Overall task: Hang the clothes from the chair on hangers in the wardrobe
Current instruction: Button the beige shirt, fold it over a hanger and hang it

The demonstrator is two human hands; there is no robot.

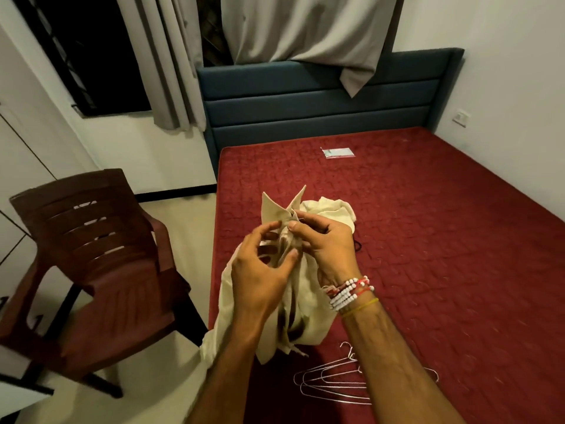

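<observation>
A cream collared shirt (305,307) hangs in front of me over the near left corner of the bed. My left hand (263,270) and my right hand (327,243) both pinch it just below the raised collar, at the front placket. Its lower part drapes down past the mattress edge. Another pale garment (330,209) lies bunched on the bed just behind the shirt. Several thin wire hangers (333,384) lie flat on the mattress under my right forearm. The brown plastic chair (101,270) stands at the left with nothing on its seat. No wardrobe interior is in view.
The red mattress (428,240) fills the right side, with a blue padded headboard (321,96) behind it. A small clear packet (337,152) lies near the headboard. Grey curtains (299,29) hang over the dark window. A white panel edge (18,142) runs along the far left.
</observation>
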